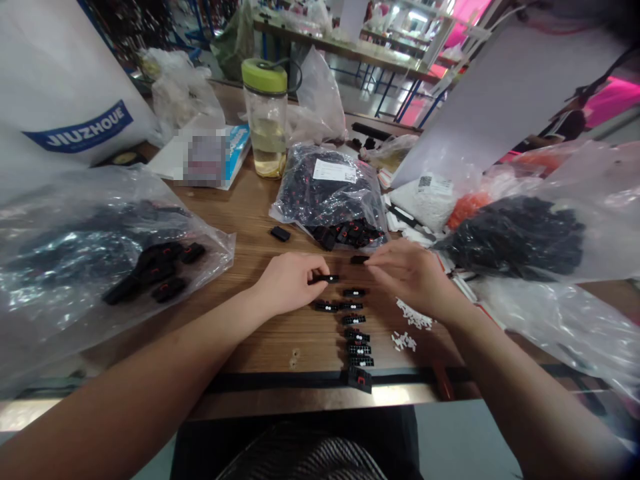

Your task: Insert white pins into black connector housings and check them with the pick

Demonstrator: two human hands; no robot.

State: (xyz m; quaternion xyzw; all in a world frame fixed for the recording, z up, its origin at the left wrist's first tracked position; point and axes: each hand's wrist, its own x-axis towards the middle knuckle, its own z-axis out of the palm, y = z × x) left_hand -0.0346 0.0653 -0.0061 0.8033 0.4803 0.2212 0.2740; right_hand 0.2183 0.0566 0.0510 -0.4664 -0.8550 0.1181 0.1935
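My left hand [295, 280] is closed on a small black connector housing [331, 278] with a white spot on its face. Just to the right and farther back, my right hand [407, 267] pinches the end of another black connector housing [359, 260]. Between me and the hands, several black connector housings [354, 320] with white dots stand in a column on the wooden table [245, 227]; another [326, 307] sits left of the column. The nearest housing [360, 379] shows a red part and lies tilted at the table edge. Small white pins [414, 315] are scattered in two heaps below my right hand.
Behind the hands lies a clear bag [325, 190] with black housings spilling out. Another plastic bag [100, 247] holds housings on the left. A green-lidded bottle [266, 120] stands at the back. More bags [520, 233] crowd the right. One loose housing [280, 233] lies behind my left hand.
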